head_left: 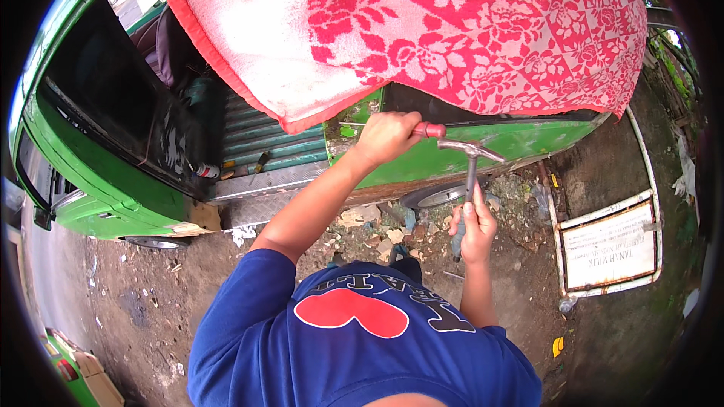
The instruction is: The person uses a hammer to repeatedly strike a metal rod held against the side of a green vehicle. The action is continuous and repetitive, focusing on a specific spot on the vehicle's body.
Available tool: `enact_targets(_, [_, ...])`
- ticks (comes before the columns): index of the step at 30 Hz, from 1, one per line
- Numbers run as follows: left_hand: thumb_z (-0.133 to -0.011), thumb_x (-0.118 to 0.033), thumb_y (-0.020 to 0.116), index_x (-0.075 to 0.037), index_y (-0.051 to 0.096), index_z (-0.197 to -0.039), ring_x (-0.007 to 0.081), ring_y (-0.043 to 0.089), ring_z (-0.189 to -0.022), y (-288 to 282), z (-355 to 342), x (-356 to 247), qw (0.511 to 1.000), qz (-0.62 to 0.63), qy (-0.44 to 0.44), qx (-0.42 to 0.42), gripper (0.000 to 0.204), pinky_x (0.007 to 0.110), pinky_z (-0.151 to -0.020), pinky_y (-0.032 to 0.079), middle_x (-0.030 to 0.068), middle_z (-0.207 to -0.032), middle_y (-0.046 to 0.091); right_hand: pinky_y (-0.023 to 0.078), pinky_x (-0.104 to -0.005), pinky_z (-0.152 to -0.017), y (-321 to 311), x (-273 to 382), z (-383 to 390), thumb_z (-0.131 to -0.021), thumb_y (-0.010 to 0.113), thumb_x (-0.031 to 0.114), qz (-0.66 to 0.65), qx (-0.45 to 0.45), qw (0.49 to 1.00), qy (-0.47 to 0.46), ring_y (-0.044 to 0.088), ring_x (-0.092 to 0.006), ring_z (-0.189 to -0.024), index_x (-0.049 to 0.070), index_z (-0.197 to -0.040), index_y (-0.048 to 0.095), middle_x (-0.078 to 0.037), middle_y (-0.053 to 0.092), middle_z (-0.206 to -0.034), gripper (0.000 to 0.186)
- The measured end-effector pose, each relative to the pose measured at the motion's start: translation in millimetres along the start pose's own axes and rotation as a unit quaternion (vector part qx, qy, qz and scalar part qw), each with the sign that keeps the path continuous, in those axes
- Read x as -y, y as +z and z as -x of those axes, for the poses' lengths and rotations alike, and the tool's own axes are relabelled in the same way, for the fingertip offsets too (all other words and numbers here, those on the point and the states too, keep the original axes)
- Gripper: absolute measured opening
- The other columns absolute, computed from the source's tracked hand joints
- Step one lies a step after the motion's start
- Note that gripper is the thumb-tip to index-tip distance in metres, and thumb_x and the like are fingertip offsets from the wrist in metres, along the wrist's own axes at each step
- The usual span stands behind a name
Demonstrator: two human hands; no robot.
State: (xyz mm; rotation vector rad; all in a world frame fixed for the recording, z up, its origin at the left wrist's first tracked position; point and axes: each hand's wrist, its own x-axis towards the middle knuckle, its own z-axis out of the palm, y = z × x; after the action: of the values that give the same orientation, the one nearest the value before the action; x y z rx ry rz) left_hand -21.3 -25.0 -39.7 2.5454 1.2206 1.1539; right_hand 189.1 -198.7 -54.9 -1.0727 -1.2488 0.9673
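Note:
My left hand (386,138) is wrapped round a screwdriver (431,130), whose red handle end sticks out to the right. Its thin shaft points left toward the worn, paint-chipped edge of a green vehicle body panel (483,143). In my right hand (477,227) is a hammer (472,151), held upright by its handle. The metal hammer head lies close to the butt of the red handle; whether they touch I cannot tell. Where the screwdriver's tip meets the panel is hard to make out.
A red and pink floral blanket (467,38) drapes over the vehicle. Left of it is a ribbed teal floor (283,154) with small tools by the metal sill. Below lie a wheel (443,196) and rubble (362,216). At right stands a rusty white framed sign (609,249).

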Motion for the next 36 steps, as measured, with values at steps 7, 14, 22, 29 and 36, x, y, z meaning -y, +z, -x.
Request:
enact_targets(7, [-0.078, -0.025, 0.067, -0.010, 0.057, -0.081, 0.0322, 0.065, -0.068, -4, 22, 13, 0.999, 0.038, -0.011, -0.015, 0.019, 0.046, -0.058, 0.050, 0.0104, -0.070, 0.063, 0.049, -0.0273, -0.052, -3, 4, 3, -0.101, 0.045, 0.012, -0.170, -0.062, 0.982, -0.046, 0.053, -0.0134, -0.060, 0.007, -0.149, 0.032, -0.007, 0.053, -0.075, 0.050])
enact_targets(14, [-0.073, -0.021, 0.069, -0.010, 0.054, -0.076, 0.0296, 0.064, -0.067, -11, 23, 1, 0.995, 0.071, 0.058, -0.044, 0.018, 0.044, -0.056, 0.049, 0.0072, -0.067, 0.061, 0.049, -0.0276, -0.053, 0, 5, -1, -0.101, 0.045, 0.012, -0.152, -0.064, 0.986, -0.016, 0.052, -0.0136, -0.059, 0.006, -0.149, 0.033, -0.008, 0.052, -0.075, 0.050])
enact_targets(22, [-0.073, -0.024, 0.071, -0.010, 0.055, -0.076, 0.0295, 0.064, -0.068, -19, 11, -6, 0.992, 0.063, 0.111, -0.020, 0.021, 0.043, -0.056, 0.049, 0.0059, -0.068, 0.061, 0.050, -0.0274, -0.051, -5, -2, 6, -0.100, 0.046, 0.012, -0.150, -0.066, 0.986, -0.012, 0.052, -0.0132, -0.056, 0.005, -0.148, 0.034, -0.007, 0.053, -0.075, 0.049])
enact_targets(29, [-0.075, -0.024, 0.070, -0.010, 0.054, -0.075, 0.0294, 0.064, -0.065, -20, 10, -7, 0.992, 0.055, 0.110, -0.007, 0.021, 0.043, -0.054, 0.048, 0.0056, -0.067, 0.061, 0.049, -0.0271, -0.051, -5, -5, 13, -0.101, 0.046, 0.013, -0.149, -0.082, 0.985, 0.010, 0.051, -0.0126, -0.056, 0.006, -0.149, 0.032, -0.007, 0.053, -0.075, 0.050])
enact_targets(36, [-0.076, -0.024, 0.069, -0.010, 0.054, -0.075, 0.0300, 0.063, -0.064, -16, 15, -10, 0.991, 0.060, 0.116, 0.012, 0.020, 0.044, -0.054, 0.048, 0.0063, -0.066, 0.061, 0.048, -0.0262, -0.051, 3, 7, 27, -0.100, 0.046, 0.013, -0.101, -0.076, 0.992, 0.012, 0.052, -0.0125, -0.056, 0.004, -0.149, 0.031, -0.007, 0.053, -0.073, 0.051])
